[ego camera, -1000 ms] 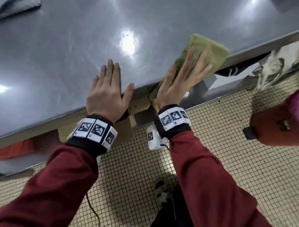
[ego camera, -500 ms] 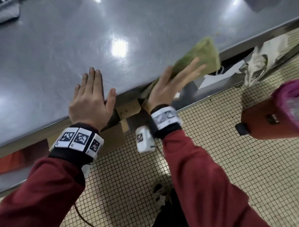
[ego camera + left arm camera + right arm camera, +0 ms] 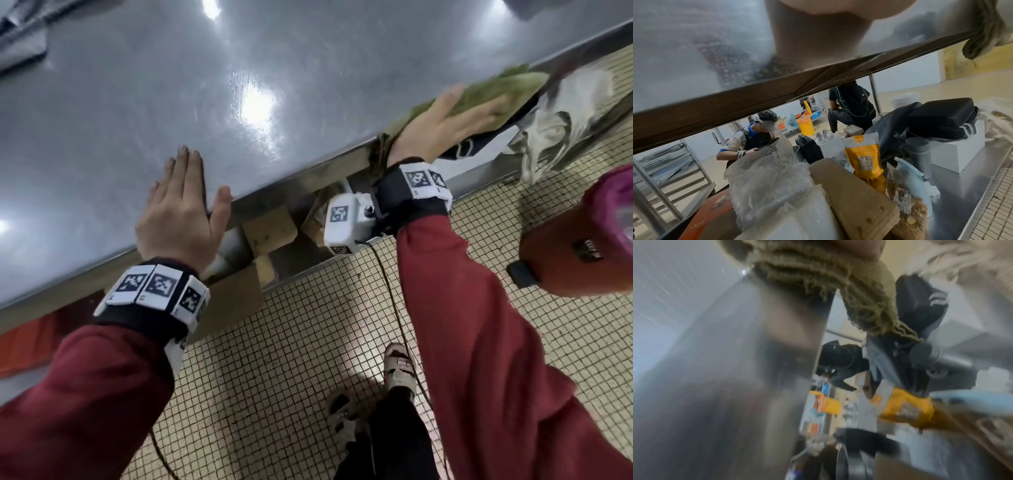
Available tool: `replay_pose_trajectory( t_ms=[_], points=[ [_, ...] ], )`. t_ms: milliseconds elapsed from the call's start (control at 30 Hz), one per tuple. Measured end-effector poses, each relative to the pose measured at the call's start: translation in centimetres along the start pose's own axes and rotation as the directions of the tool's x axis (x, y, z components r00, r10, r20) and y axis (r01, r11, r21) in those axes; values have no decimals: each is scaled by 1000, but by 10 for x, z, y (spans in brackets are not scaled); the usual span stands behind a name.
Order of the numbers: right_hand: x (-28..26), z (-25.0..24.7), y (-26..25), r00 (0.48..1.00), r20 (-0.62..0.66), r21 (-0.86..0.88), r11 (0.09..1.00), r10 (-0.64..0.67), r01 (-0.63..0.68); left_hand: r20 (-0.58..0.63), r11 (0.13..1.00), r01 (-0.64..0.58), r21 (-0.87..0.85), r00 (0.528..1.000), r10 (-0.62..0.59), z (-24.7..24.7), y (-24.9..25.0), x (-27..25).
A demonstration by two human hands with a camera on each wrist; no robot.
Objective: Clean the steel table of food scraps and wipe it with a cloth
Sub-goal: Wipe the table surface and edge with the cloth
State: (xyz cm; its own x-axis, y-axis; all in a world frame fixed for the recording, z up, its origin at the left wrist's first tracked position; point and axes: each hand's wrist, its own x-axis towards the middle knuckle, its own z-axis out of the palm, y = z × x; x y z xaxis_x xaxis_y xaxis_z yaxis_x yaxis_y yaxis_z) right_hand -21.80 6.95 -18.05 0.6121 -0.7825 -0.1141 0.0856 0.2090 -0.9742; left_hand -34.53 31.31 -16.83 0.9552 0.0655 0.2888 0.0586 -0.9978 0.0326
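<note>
Right hand (image 3: 445, 120) presses cloth (image 3: 507, 87) lengthwise along steel table (image 3: 137, 102) edge.

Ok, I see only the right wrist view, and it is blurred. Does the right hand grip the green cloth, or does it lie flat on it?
Observer: The head view shows the right hand flat, fingers straight, pressing the green cloth at the near edge of the steel table.
Operator: And the left hand?
Observer: The left hand rests flat on the table top and holds nothing.
Operator: What stands near on the floor?
Observer: An orange bin with a pink liner, to the right of the right arm.
</note>
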Motion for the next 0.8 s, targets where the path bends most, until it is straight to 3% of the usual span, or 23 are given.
replay_pose_trajectory(
  t_ms=[67,200,333,467,567,667,800],
  points=[
    [-34,4,6,997,76,-1,1000,13,-13,9,1000,2,12,1000,-2,0,-1,0],
    [-97,10,22,989,128,-107,990,-80,94,48,1000,17,26,999,-18,-1,-1,-2],
    [-58,10,14,990,62,-150,980,-125,133,83,998,27,53,996,-32,-3,0,-1],
    [23,-7,-10,998,9,-183,981,-67,68,100,999,18,52,995,-23,-4,-1,0],
    [50,-17,-22,998,11,-218,974,-57,58,83,999,23,30,996,-25,-4,-2,1],
    [30,-11,-19,998,32,-196,978,-62,67,62,1000,13,17,998,-14,-1,-1,0],
    [-49,2,10,984,98,-234,957,-150,169,55,1000,23,15,998,-24,0,0,0]
  ],
)
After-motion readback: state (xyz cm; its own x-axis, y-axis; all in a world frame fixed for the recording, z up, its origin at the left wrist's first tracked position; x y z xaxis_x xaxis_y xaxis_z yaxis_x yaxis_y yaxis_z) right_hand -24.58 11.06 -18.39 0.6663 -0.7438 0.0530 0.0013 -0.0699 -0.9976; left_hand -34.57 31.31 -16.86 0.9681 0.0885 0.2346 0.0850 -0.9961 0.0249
